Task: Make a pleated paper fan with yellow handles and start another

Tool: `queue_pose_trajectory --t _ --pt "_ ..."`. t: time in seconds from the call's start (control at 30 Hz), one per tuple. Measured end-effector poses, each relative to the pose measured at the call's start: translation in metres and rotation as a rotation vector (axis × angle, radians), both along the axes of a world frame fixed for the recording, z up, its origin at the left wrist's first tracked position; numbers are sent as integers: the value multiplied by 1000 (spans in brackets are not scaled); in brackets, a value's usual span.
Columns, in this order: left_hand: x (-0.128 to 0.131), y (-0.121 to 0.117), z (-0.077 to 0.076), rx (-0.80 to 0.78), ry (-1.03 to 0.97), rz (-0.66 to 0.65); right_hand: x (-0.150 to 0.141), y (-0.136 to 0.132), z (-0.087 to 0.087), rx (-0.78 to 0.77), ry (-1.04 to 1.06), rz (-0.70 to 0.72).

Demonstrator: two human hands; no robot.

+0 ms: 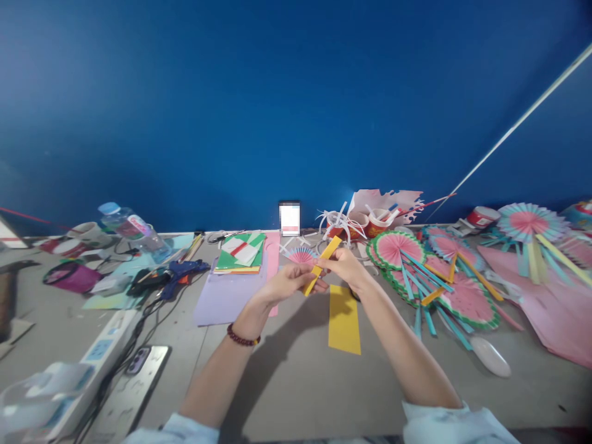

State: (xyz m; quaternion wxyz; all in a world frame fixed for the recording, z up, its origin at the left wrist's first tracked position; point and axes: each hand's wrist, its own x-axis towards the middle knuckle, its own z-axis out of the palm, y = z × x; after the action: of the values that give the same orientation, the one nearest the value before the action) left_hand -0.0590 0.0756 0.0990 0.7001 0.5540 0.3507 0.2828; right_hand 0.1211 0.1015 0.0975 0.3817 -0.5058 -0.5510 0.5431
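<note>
Between my two hands, above the grey table, is a narrow yellow paper strip, slanting from lower left to upper right. My left hand pinches its lower part, and a beaded bracelet circles that wrist. Farther up the strip, the fingers of my right hand are closed on it too. Below my right hand a wider yellow paper piece lies flat on the table. Just behind my hands sits a small pink and blue pleated paper fan, partly covered by them.
Watermelon-patterned paper fans with paper strips lie to the right, near a white oval object. Purple sheets and green paper are left of centre. Farther left are a glue gun, bottle, power strip and phone.
</note>
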Motion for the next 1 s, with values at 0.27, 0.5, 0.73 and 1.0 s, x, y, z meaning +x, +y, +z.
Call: queue_pose_trajectory --t 0.27,0.5,0.73,1.0 --pt "2 2 -3 -27 19 54 -1 -3 7 20 -24 -53" --pt "3 -1 3 -7 130 107 5 0 4 53 -46 -99" --pt "-3 -1 3 -3 99 35 5 1 3 45 -44 -93" --pt "-7 0 4 21 3 -54 8 4 4 53 -64 -127"
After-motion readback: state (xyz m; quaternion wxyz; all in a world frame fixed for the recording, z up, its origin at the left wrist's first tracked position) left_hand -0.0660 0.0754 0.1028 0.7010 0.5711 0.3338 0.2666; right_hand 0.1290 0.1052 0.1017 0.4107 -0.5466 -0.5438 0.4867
